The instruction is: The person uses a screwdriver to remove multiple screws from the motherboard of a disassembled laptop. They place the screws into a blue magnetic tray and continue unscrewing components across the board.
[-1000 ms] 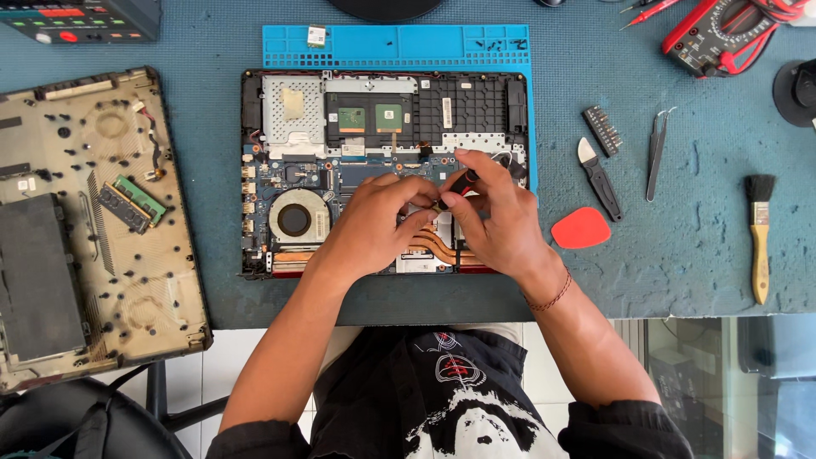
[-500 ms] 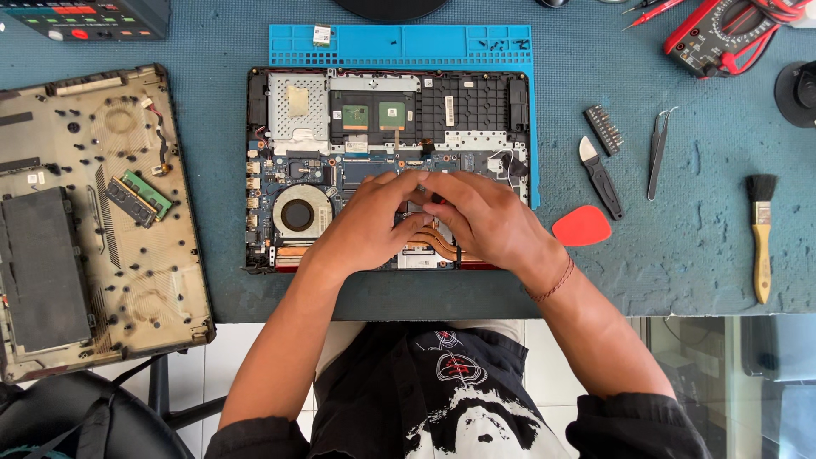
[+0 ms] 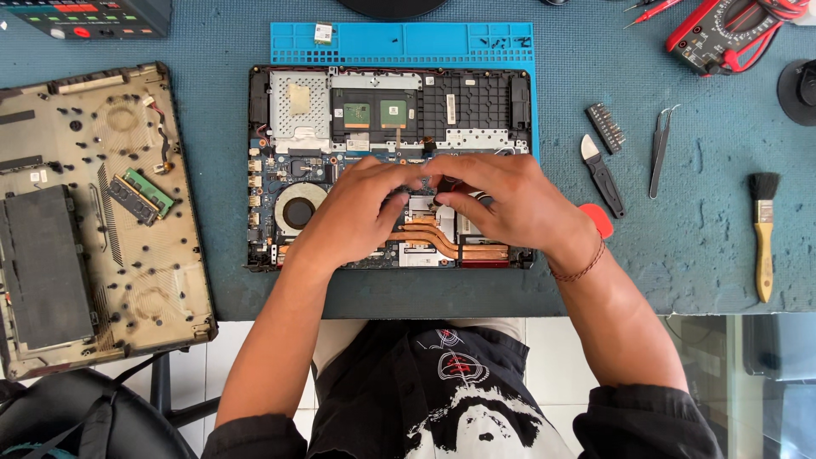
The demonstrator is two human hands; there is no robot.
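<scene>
Left hand [image 3: 357, 212] and right hand [image 3: 510, 204] are resting fingertip to fingertip over the opened laptop [image 3: 391, 166], copper heat pipes [image 3: 442, 242] showing just below the fingers, round fan [image 3: 297, 208] lying left of them, pry tool [image 3: 602, 174] and brush [image 3: 763, 229] sitting off right.

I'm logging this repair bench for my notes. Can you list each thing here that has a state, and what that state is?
Laptop: open, bottom cover off, board exposed.
Bottom cover: removed, lying inside-up at the left.
Memory sticks: out, lying on the cover.
Left hand: fingers on the board's middle.
Right hand: fingertips meeting the left's.
Copper heat pipes: in place.
Brush: lying untouched.
Tweezers: lying untouched.
</scene>
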